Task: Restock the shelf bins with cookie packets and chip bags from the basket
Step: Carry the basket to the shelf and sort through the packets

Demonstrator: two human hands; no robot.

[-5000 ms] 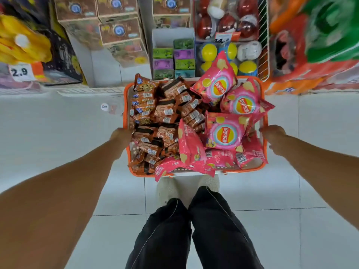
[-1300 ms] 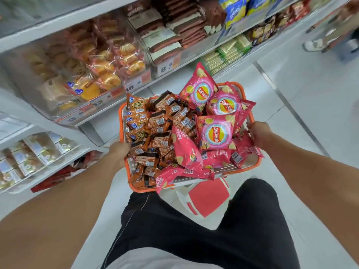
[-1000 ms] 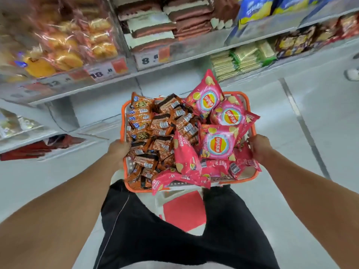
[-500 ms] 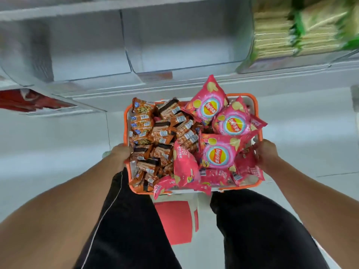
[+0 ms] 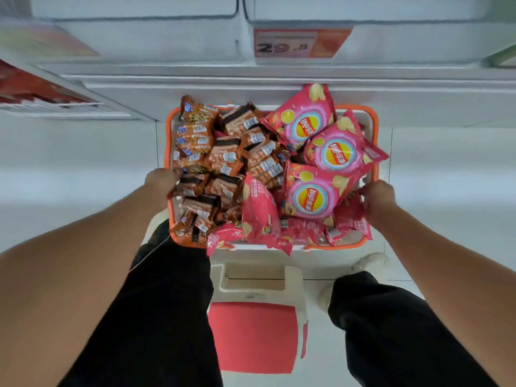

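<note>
Both hands carry the orange basket by its sides, one per side, likely because it's heaped and needs level two-handed support. Left hand grips the left rim, fingers wrapped over the edge and mostly hidden behind the knuckles. Right hand grips the right rim, fingers curled over it, fingertips hidden under the chip bags. The basket is held out in front of the body, above a red-and-white stool on the floor between the legs; probably the spot to set it down or sit while stocking, my guess.

Its far edge is just below the white shelf bins, which look bare inside from here. A price tag sits on the right bin's front. Restocking not yet started; nothing taken out.

Contents: cookie packets fill the left half, small orange-brown wrappers with dark bands and white barcode patches, stacked loosely and tilted, a few with blue logos at far left. Chip bags fill the right half, puffy pink-red bags with round yellow-red logos, piled above the rim; one hangs over the near edge. The overhanging bag could slip if the basket tips.

Red packaging on a low shelf at far left, blurred.
</note>
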